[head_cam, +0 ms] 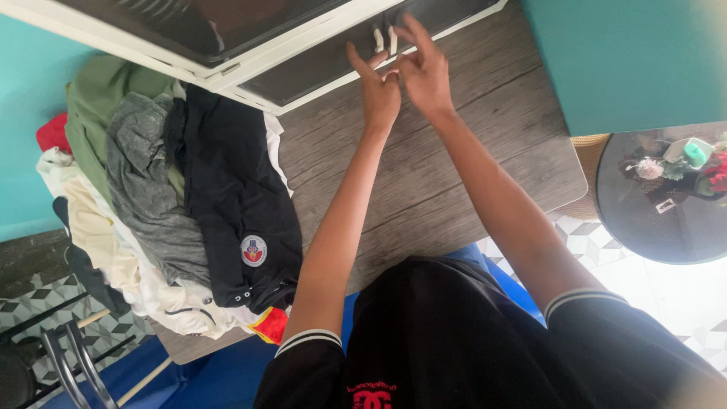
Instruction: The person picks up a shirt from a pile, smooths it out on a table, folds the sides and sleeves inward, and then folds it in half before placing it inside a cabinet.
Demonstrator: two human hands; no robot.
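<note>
Grey wood-grain table (454, 174) stands against a turquoise wall (23, 113), with a white-framed window (303, 64) at its far edge. Both of the person's arms reach across the bare half of the table to the window frame.

Left hand (376, 89): fingers bent and drawn narrow, tips meeting the other hand at two small white latches (383, 39) on the dark sash. Right hand (424, 72): fingers loosely spread, forefinger raised, thumb and middle fingers pinching close beside the latches. Whether either hand has a firm grip on a latch, I cannot tell; the fingers cover the contact.

Progress, as judged: work at the latches is under way and not finished; the sash looks to sit in its frame, so it appears closed.

Pile of clothes (174, 204) lies heaped on the left half of the table, unfolded: a black jacket (235, 204) with a round badge on top, a grey garment (140, 174), green, cream and red pieces beneath.

Surroundings: round glass side table (644, 227) with artificial flowers (681, 163) to the right, patterned floor tiles (598, 242), metal chair frame (68, 356) lower left. Nothing obstructs the reach to the window
</note>
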